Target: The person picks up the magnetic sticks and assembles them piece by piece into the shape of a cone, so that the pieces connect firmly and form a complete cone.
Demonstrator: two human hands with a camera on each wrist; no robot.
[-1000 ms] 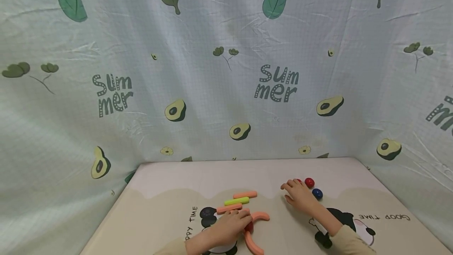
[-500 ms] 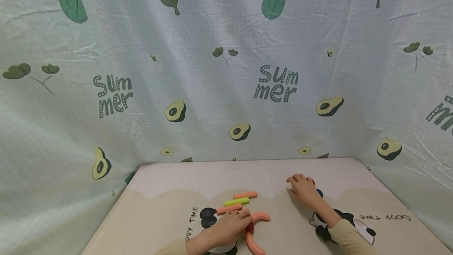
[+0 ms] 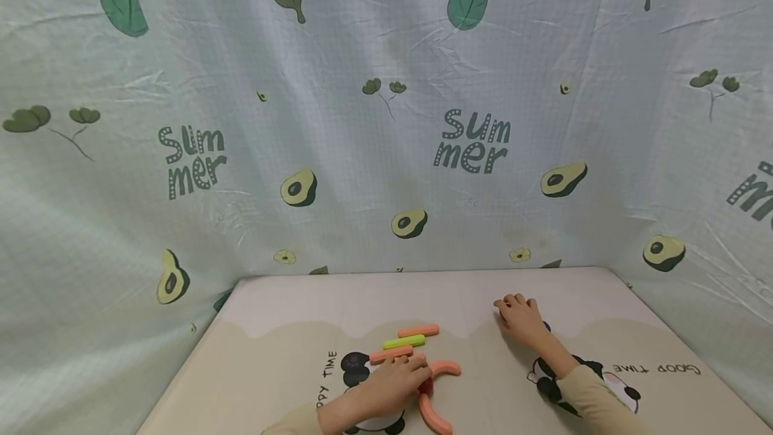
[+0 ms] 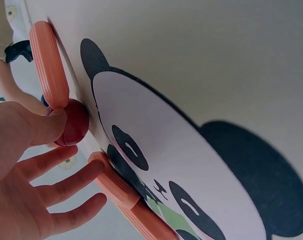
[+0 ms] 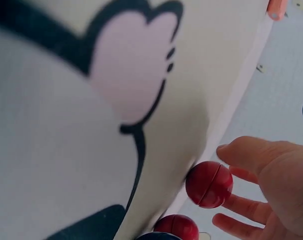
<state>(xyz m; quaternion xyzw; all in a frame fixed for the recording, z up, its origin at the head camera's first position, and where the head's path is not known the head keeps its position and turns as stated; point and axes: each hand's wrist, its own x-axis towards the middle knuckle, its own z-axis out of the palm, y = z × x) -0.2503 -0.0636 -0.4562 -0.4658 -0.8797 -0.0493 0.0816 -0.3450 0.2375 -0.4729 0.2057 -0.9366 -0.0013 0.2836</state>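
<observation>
My left hand (image 3: 395, 384) pinches a red ball (image 4: 76, 124) between thumb and a finger, its other fingers spread. Against this ball rests a ribbed orange rod (image 4: 49, 65); in the head view curved orange rods (image 3: 434, 416) extend from it on the right. My right hand (image 3: 521, 319) is at the table's far right, over another red ball (image 5: 209, 184). Its thumb is apart from that ball, and its bent fingers lie behind it; whether they touch it I cannot tell. Close by are a second red ball (image 5: 177, 227) and a dark blue ball (image 5: 159, 236).
Beyond the left hand lie straight orange rods (image 3: 418, 331) and a yellow-green rod (image 3: 404, 342). Panda drawings and lettering decorate the pale table (image 3: 290, 334). A printed fabric curtain (image 3: 362, 153) rises behind it and along both sides.
My right hand has shifted slightly right and farther away, covering the red balls and most of the blue one in the head view. The left hand stays in place.
</observation>
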